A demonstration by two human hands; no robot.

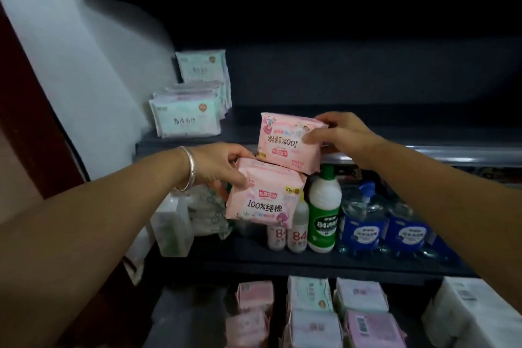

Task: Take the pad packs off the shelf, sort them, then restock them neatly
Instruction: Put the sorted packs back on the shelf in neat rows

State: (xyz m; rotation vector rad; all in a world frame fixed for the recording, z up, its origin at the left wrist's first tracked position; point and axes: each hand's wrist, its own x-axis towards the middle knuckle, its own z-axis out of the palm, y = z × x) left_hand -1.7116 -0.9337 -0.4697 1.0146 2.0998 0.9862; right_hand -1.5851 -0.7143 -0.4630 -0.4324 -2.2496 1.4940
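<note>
Hands each pinch a pink pad pack in front of the dark shelf's front edge: the left hand [217, 167] grips the lower pack [264, 200] by its top left corner, and the right hand [339, 133] holds the upside-down upper pack [289, 143] by its right end. The upper pack rests touching the lower one's top. Mint-green packs [187, 118] stand at the shelf's [367, 118] left end.
</note>
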